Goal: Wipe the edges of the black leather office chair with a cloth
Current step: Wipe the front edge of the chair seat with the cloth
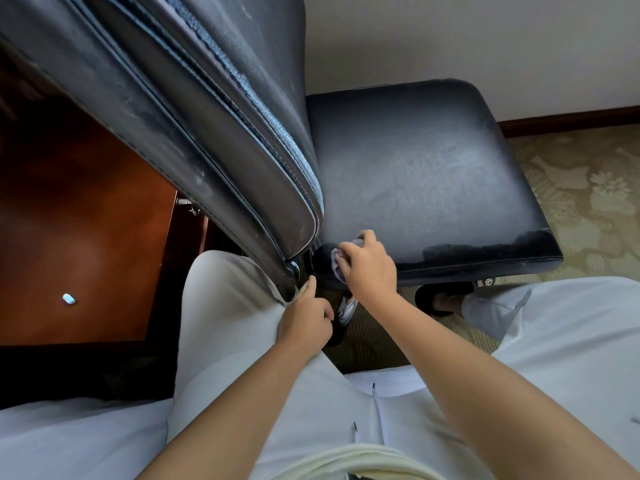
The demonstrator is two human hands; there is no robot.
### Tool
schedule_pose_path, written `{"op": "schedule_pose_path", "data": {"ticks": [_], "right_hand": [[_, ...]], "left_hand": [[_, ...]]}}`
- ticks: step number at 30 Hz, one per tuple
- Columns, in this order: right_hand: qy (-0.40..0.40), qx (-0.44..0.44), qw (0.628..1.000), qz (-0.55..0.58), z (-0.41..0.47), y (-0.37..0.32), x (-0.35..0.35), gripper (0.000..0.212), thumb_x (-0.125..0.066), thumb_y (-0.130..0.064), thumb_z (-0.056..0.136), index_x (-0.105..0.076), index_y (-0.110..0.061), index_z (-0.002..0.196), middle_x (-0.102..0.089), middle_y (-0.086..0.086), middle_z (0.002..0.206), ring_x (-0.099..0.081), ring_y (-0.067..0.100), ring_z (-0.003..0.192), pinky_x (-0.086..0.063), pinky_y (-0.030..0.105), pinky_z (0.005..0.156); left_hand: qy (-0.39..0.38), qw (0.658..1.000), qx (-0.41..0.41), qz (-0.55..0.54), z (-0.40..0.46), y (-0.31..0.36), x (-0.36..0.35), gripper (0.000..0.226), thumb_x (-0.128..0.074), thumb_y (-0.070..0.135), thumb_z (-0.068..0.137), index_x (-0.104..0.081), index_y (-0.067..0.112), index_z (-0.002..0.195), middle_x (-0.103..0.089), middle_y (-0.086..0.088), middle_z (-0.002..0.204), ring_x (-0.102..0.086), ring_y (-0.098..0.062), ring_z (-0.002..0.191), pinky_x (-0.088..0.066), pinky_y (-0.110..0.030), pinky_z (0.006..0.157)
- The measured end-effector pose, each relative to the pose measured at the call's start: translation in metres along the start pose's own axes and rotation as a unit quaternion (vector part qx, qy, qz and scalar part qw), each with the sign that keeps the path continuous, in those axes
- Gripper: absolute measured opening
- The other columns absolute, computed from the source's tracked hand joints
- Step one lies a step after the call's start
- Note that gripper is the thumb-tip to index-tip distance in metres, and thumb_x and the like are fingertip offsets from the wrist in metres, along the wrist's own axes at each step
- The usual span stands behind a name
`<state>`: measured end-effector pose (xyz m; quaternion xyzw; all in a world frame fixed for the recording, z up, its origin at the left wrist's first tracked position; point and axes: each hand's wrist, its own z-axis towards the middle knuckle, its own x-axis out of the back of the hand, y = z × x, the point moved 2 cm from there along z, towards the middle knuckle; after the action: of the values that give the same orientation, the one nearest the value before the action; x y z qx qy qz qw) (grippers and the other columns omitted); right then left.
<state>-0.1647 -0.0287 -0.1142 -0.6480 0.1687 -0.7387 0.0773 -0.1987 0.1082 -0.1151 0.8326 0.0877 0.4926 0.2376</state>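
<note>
At the rear corner of the seat [433, 174], the right hand [372, 268] grips one bunched cloth [336, 263] against the black leather edge; the left hand [306, 318], fingers curled, steadies the base of the backrest [194, 126], though whether it pinches anything cannot be told. Good practice would be firm strokes along the stitched seam. Count: one chair, one cloth, two hands.

The chair [415, 168] stands right of the wooden desk [86, 237], its seat reaching toward the wall [485, 46]
</note>
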Motion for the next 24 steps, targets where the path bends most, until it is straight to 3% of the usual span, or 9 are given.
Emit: {"op": "schedule_pose_path", "data": {"ticks": [3, 8, 11, 15, 19, 24], "right_hand": [[0.014, 0.023, 0.999, -0.019, -0.013, 0.007, -0.002, 0.022, -0.068, -0.034, 0.082, -0.067, -0.017, 0.095, -0.056, 0.014, 0.111, -0.057, 0.029, 0.08, -0.038, 0.029, 0.056], [0.012, 0.07, 0.995, -0.063, -0.016, 0.014, -0.001, 0.036, -0.07, -0.044, 0.075, -0.064, -0.023, 0.103, -0.051, 0.015, 0.127, -0.048, 0.032, 0.106, -0.047, 0.038, 0.073], [0.003, 0.119, 0.991, -0.069, -0.015, 0.02, 0.0, 0.038, -0.075, -0.037, 0.072, -0.064, -0.021, 0.105, -0.053, 0.015, 0.124, -0.052, 0.033, 0.1, -0.05, 0.038, 0.068], [0.005, 0.121, 0.993, -0.007, 0.005, 0.018, 0.008, 0.021, -0.075, -0.02, 0.077, -0.069, -0.013, 0.096, -0.059, 0.015, 0.116, -0.057, 0.034, 0.094, -0.053, 0.038, 0.06], [-0.01, 0.121, 0.992, 0.019, 0.02, 0.014, 0.006, 0.034, -0.08, -0.005, 0.066, -0.069, -0.009, 0.098, -0.058, 0.019, 0.117, -0.057, 0.038, 0.097, -0.051, 0.036, 0.059], [-0.045, 0.188, 0.981, 0.009, 0.027, 0.029, 0.01, 0.029, -0.075, -0.017, 0.076, -0.069, -0.015, 0.105, -0.056, 0.018, 0.117, -0.057, 0.037, 0.098, -0.051, 0.037, 0.061]], "left_hand": [[0.017, 0.999, 0.002, 0.044, 0.002, 0.002, -0.002, 0.017, -0.047, 0.007, 0.091, -0.064, 0.012, 0.088, -0.015, -0.007, 0.16, -0.017, -0.02, 0.146, -0.038, -0.032, 0.104], [0.052, 0.994, -0.021, 0.096, 0.004, 0.006, -0.006, 0.017, -0.044, 0.008, 0.094, -0.061, 0.006, 0.094, -0.01, -0.01, 0.16, -0.013, -0.025, 0.147, -0.035, -0.035, 0.107], [0.055, 0.992, -0.05, 0.099, 0.005, 0.006, -0.007, 0.018, -0.043, 0.008, 0.094, -0.06, 0.005, 0.088, -0.008, -0.008, 0.161, -0.009, -0.02, 0.148, -0.033, -0.034, 0.107], [0.059, 0.992, -0.053, 0.098, 0.005, 0.005, -0.009, 0.017, -0.044, 0.006, 0.093, -0.059, 0.005, 0.085, -0.005, -0.006, 0.161, -0.005, -0.017, 0.148, -0.033, -0.031, 0.106], [0.072, 0.992, -0.058, 0.085, 0.006, 0.006, -0.01, 0.019, -0.043, 0.007, 0.093, -0.061, 0.004, 0.086, -0.006, -0.006, 0.161, -0.004, -0.017, 0.148, -0.028, -0.03, 0.11], [0.078, 0.985, -0.116, 0.097, 0.01, 0.009, -0.015, 0.024, -0.043, 0.008, 0.093, -0.067, 0.004, 0.089, -0.014, -0.007, 0.159, -0.006, -0.02, 0.148, -0.023, -0.032, 0.114]]}}
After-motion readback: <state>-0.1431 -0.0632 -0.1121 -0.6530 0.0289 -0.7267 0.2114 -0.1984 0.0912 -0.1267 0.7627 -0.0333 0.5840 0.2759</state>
